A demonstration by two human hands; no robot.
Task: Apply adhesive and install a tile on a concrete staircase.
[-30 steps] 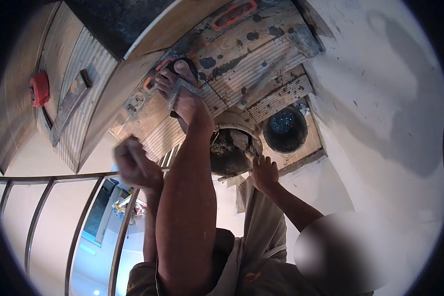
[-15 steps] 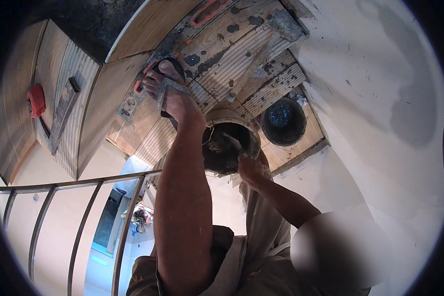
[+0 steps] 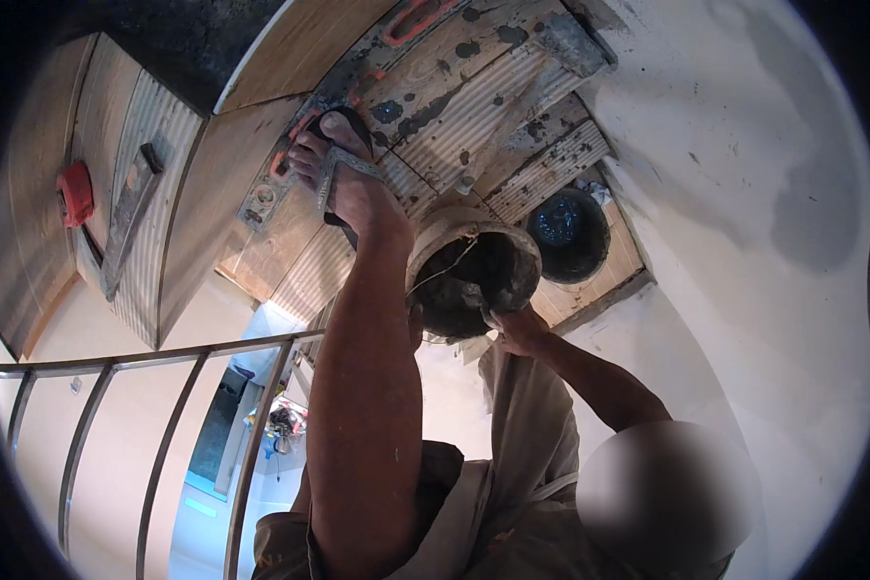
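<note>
A mortar-coated bucket [image 3: 454, 224] with a wire handle stands on the step between my legs, tilted toward me, with dark mix inside. My right hand [image 3: 519, 331] grips its near right rim with bent fingers; anything else in that hand is unclear. My left hand [image 3: 415, 325] shows only in part at the bucket's left side, behind my raised leg [image 3: 362, 406], so its fingers are mostly hidden. My sandalled foot [image 3: 353, 184] rests on the mortar-spattered step. A dark bucket [image 3: 585, 251] holding liquid stands to the right.
At upper left a red tape measure [image 3: 73, 196] and a steel tool [image 3: 126, 222] lie on a wooden-look tread. A metal railing [image 3: 169, 355] runs at lower left above a lower level with clutter. A white wall [image 3: 764, 242] rises at right. A spirit level [image 3: 416, 19] lies above.
My left hand has moved from the railing side to behind my leg at the bucket. The bucket now shows more rim and is raised or tilted. My right hand has shifted to its rim.
</note>
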